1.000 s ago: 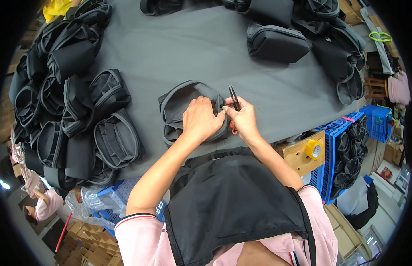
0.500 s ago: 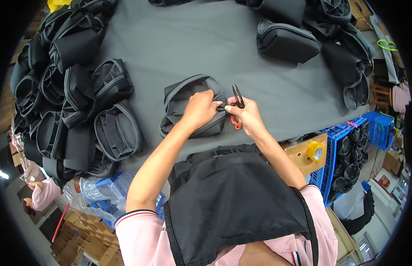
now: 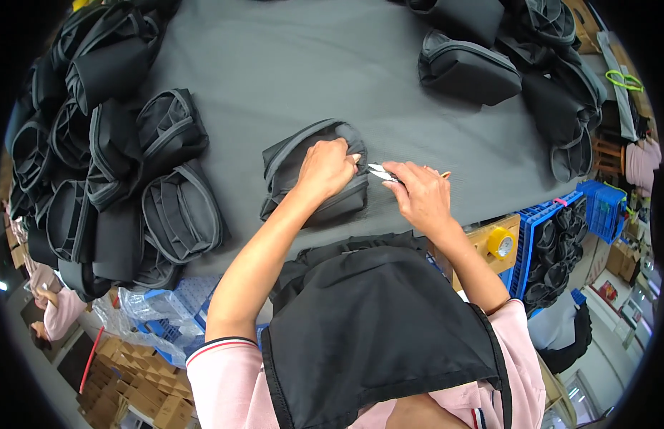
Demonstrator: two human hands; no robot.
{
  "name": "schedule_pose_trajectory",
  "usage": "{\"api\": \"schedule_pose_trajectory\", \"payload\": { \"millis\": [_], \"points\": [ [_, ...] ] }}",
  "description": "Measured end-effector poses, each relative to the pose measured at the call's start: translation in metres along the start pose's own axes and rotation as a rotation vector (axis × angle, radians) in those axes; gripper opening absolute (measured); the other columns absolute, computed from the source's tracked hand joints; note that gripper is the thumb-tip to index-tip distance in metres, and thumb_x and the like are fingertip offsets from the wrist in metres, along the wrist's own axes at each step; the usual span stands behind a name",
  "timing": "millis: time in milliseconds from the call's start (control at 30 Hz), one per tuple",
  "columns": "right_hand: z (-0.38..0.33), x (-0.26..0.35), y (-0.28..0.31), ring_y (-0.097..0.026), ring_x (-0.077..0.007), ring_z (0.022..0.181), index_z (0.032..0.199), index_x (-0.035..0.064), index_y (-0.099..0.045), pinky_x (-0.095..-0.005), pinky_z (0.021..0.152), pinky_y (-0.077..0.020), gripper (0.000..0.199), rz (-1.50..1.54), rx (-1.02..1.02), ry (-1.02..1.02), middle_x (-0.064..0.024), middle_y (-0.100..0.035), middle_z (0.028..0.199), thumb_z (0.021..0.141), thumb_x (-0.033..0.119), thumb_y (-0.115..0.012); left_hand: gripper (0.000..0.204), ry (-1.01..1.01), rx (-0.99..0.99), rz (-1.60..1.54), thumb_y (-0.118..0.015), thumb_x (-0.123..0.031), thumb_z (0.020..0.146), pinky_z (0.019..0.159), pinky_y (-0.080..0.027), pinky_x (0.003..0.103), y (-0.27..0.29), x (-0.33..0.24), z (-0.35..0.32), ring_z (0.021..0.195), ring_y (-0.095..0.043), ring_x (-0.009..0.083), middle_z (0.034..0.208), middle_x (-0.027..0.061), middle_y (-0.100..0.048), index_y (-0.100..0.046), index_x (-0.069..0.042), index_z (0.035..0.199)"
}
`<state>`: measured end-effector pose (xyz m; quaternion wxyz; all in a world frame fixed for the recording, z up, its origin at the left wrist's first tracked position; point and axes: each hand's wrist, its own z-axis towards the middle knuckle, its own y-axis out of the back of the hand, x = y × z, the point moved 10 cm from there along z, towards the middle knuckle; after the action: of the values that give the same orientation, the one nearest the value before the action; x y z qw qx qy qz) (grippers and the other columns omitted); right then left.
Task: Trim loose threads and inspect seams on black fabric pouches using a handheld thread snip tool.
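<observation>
A black fabric pouch (image 3: 292, 159) with its top gaping lies on the grey-covered table in front of me. My left hand (image 3: 327, 169) is closed on the pouch's right rim, thumb and finger pinching the edge. Just right of that rim, my right hand (image 3: 420, 194) grips small thread snips (image 3: 380, 172). Their blades point left toward the pinched edge, a little short of my left fingertips. My right fingers cover most of the snips' handle; a bit of orange shows past them. Any thread at the edge is too fine to make out.
Black pouches (image 3: 180, 207) are heaped on the table's left side, and more (image 3: 469, 68) at the far right. Right of the near edge stand a wooden board with a yellow tape roll (image 3: 500, 242) and a blue crate (image 3: 526, 250) of pouches. Cardboard boxes (image 3: 142, 386) sit lower left.
My right hand has turned the snips from pointing away to pointing left at the pouch's rim, and has drawn off the rim. My left hand keeps its pinch.
</observation>
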<state>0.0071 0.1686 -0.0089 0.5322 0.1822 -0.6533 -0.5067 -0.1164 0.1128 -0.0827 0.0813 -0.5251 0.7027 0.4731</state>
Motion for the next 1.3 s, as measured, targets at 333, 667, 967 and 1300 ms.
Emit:
{"api": "schedule_pose_trajectory", "payload": {
  "millis": [333,667,967,1300],
  "points": [
    [0.018,0.022,-0.014,-0.058,-0.0203,0.067,0.095,0.0108,-0.061,-0.0355,0.066,-0.0457,0.023,-0.285,0.164,0.211,-0.0024,-0.057,0.071,0.073,0.014,-0.066,0.028,-0.069,-0.073,-0.004,-0.06,-0.02,0.081,0.073,-0.047,0.046,-0.002,0.001,0.0,0.079,-0.061,0.0396,0.075,0.0261,-0.061,-0.059,0.008,0.079],
    [0.019,0.0,-0.003,-0.057,-0.0157,0.063,0.089,0.0054,-0.06,-0.0311,0.061,-0.0451,0.019,0.182,0.116,-0.033,-0.004,-0.057,0.069,0.073,0.011,-0.067,0.029,-0.072,-0.078,-0.003,-0.061,-0.021,0.08,0.074,-0.046,0.046,-0.002,0.005,-0.001,0.079,-0.061,0.0395,0.076,0.0265,-0.061,-0.059,0.008,0.08],
    [0.031,-0.036,-0.045,-0.052,-0.0094,0.07,0.094,0.0052,-0.056,-0.0267,0.064,-0.0438,0.034,0.627,0.19,-0.547,-0.0014,-0.057,0.077,0.07,0.02,-0.075,0.03,-0.108,0.14,-0.031,-0.061,-0.023,0.08,0.078,-0.046,0.046,-0.029,-0.011,-0.023,0.09,-0.06,0.0375,0.09,0.0222,-0.063,-0.06,0.004,0.092],
    [0.03,-0.018,-0.037,-0.059,-0.0238,0.065,0.083,0.0014,-0.053,-0.0347,0.062,-0.0469,0.021,0.471,-0.105,-0.312,-0.0104,-0.059,0.079,0.065,0.001,-0.064,0.031,-0.052,0.096,0.001,-0.062,-0.024,0.074,0.073,-0.047,0.045,-0.017,-0.02,-0.031,0.084,-0.061,0.0372,0.087,0.0213,-0.064,-0.06,0.003,0.09]
  ]
}}
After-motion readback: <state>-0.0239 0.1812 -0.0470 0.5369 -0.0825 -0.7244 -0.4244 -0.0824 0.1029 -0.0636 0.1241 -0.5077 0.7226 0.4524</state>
